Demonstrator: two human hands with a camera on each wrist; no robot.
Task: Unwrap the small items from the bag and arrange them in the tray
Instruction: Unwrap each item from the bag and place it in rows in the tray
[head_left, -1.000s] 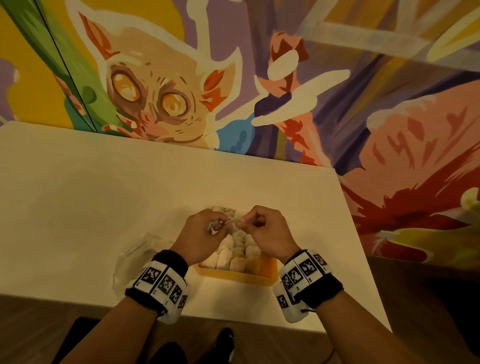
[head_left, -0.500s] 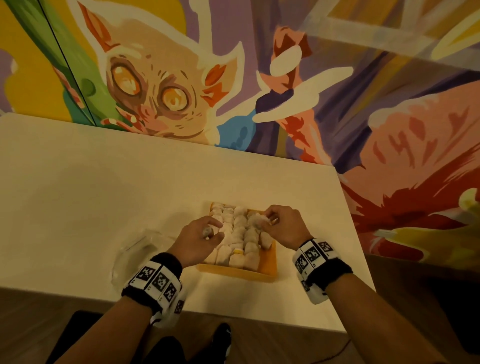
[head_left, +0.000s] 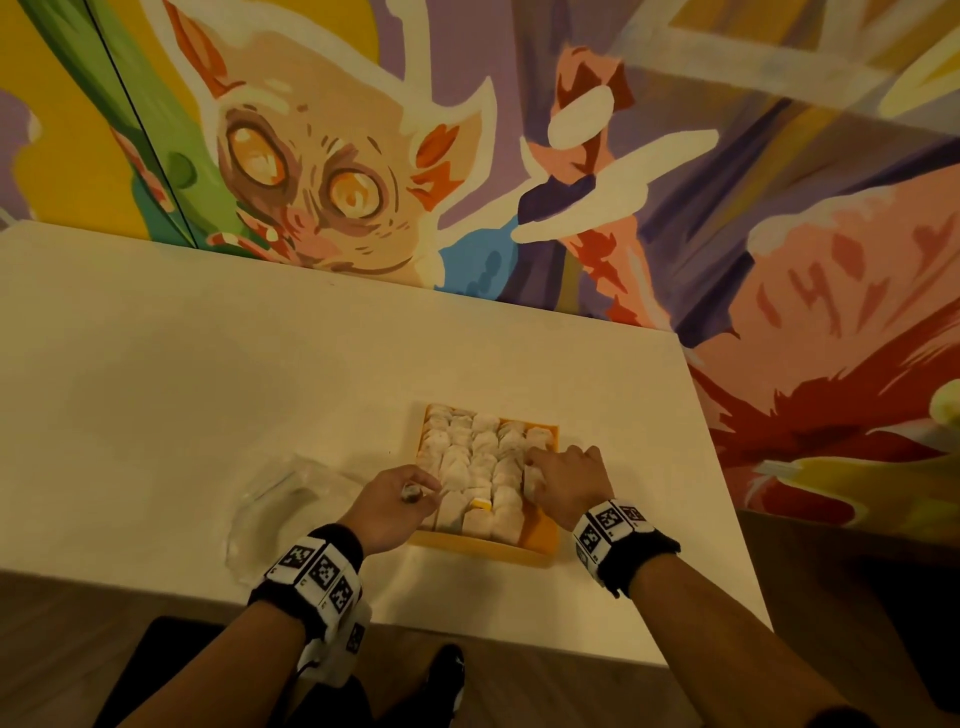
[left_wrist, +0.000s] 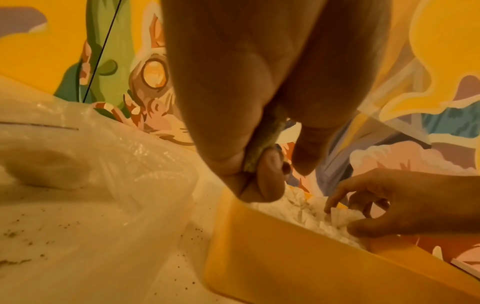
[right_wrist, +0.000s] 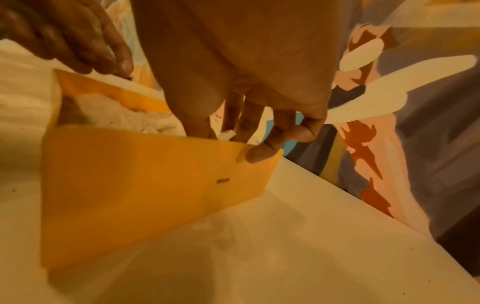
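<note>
— What's in each grip?

— My left hand (head_left: 388, 500) pinches a small greenish scrap (left_wrist: 262, 148) by the orange tray's (head_left: 543, 535) near-left corner. My right hand (head_left: 566, 480) pinches a white pouch (left_wrist: 344, 216) at the tray's right side.

— How do the pouches handle?

— Light, soft, tearable, I judge; hold by an edge.

— Beyond?

— The clear plastic bag (head_left: 275, 499) lies left on the pale desk (head_left: 208, 395), before a painted mural (head_left: 363, 156).
</note>
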